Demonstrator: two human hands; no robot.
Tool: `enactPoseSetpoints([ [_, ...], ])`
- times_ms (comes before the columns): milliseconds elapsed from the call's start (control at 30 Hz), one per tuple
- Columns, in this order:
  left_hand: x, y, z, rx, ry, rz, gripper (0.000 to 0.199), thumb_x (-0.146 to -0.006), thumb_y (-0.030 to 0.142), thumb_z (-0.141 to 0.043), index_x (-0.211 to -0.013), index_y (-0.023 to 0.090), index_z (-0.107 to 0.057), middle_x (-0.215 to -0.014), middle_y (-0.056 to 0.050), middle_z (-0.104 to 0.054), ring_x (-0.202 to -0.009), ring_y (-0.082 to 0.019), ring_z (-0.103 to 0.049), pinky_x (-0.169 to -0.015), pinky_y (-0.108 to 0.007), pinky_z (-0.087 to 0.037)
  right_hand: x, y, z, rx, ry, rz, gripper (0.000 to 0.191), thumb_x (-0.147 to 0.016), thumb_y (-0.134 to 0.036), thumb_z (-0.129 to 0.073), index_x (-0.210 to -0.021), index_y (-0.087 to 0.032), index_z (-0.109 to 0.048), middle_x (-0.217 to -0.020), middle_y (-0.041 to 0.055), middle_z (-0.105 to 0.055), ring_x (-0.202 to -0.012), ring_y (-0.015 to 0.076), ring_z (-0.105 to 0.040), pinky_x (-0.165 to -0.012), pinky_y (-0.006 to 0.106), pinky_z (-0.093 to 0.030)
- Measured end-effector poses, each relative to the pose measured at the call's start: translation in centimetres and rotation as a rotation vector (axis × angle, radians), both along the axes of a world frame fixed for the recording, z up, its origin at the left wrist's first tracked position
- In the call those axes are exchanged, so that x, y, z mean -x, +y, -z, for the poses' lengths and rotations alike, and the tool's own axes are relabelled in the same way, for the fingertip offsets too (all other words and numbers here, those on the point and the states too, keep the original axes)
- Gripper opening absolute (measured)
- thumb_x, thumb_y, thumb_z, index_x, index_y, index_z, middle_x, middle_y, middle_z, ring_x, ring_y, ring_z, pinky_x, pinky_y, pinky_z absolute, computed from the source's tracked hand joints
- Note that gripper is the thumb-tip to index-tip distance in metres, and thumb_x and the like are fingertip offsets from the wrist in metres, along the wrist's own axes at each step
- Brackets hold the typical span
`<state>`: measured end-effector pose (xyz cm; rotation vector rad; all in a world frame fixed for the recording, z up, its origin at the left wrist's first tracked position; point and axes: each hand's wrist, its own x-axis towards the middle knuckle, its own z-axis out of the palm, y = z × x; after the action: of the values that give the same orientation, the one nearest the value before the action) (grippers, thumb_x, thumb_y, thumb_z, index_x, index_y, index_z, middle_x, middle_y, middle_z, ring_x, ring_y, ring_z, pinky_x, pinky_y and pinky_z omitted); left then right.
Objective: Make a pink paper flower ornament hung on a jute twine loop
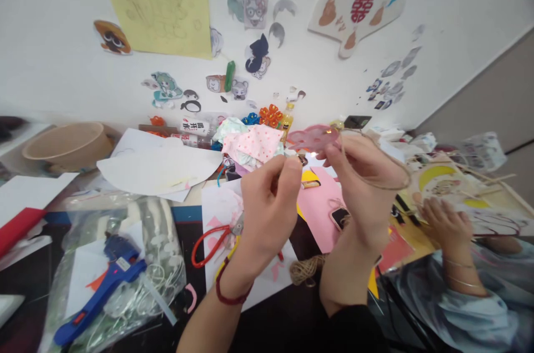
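My left hand (271, 203) is closed in a pinch at the middle of the view. A small dark bit (302, 160) shows at its fingertips, too small to name. Higher and to the right, my right hand (359, 167) pinches a flat pink cut-out (312, 137) with paler spots. From there a thin twine loop (408, 178) runs around the back of that hand. Below my hands lie a twine bundle (307, 271), a pink sheet (319, 208) and a small dark tag with a pale edge (340, 218). Red-handled scissors (211, 244) rest beside my left wrist.
A blue glue gun (112, 281) lies on a clear plastic bag (167, 236) at left. Behind are a round tan bowl (67, 147), white paper (158, 167) and spotted fabric (252, 144). At right, a co-worker's hand (446, 222) rests by a painted board (438, 183).
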<state>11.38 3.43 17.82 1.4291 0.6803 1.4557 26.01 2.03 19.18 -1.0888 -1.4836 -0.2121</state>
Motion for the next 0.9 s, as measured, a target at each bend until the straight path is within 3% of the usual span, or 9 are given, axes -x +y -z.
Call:
enactPoseSetpoints([
  [133, 0.0, 0.4, 0.1, 0.006, -0.023, -0.062, 0.052, -0.1, 0.052, -0.048, -0.061, 0.019, -0.038, -0.058, 0.003, -0.033, -0.054, -0.01, -0.028, -0.052, -0.029, -0.024, -0.2, 0.2, 0.0, 0.042, 0.135, -0.021, 0.019, -0.091, -0.019, -0.067, -0.073, -0.021, -0.071, -0.07, -0.0006, -0.065, -0.068, 0.0133, -0.058, -0.065, 0.03, -0.045],
  [333, 0.3, 1.1, 0.1, 0.093, -0.128, -0.082, 0.055, -0.098, 0.064, -0.044, -0.068, 0.019, -0.053, -0.062, 0.001, -0.04, -0.054, -0.01, -0.03, -0.049, -0.028, -0.023, -0.4, 0.2, 0.1, 0.07, 0.239, -0.11, 0.019, -0.089, -0.021, -0.07, -0.07, -0.02, -0.071, -0.067, -0.0007, -0.064, -0.065, 0.0134, -0.058, -0.062, 0.029, -0.045],
  [567, 1.0, 1.9, -0.1, 0.111, -0.236, -0.041, 0.056, -0.097, 0.066, -0.045, -0.072, 0.018, -0.059, -0.056, 0.004, -0.03, -0.05, -0.009, -0.024, -0.047, -0.028, -0.017, -0.4, -0.7, -0.2, 0.116, 0.221, -0.236, 0.016, -0.088, -0.017, -0.071, -0.073, -0.021, -0.073, -0.069, -0.0008, -0.066, -0.064, 0.0132, -0.058, -0.061, 0.03, -0.044],
  [900, 1.5, 2.4, 0.3, 0.079, -0.249, 0.042, 0.051, -0.099, 0.06, -0.047, -0.074, 0.017, -0.058, -0.059, 0.004, -0.03, -0.053, -0.009, -0.024, -0.049, -0.028, -0.017, -1.0, -1.6, -0.2, 0.118, 0.217, -0.171, 0.02, -0.09, -0.018, -0.07, -0.07, -0.019, -0.07, -0.069, -0.0001, -0.064, -0.065, 0.013, -0.056, -0.064, 0.03, -0.043],
])
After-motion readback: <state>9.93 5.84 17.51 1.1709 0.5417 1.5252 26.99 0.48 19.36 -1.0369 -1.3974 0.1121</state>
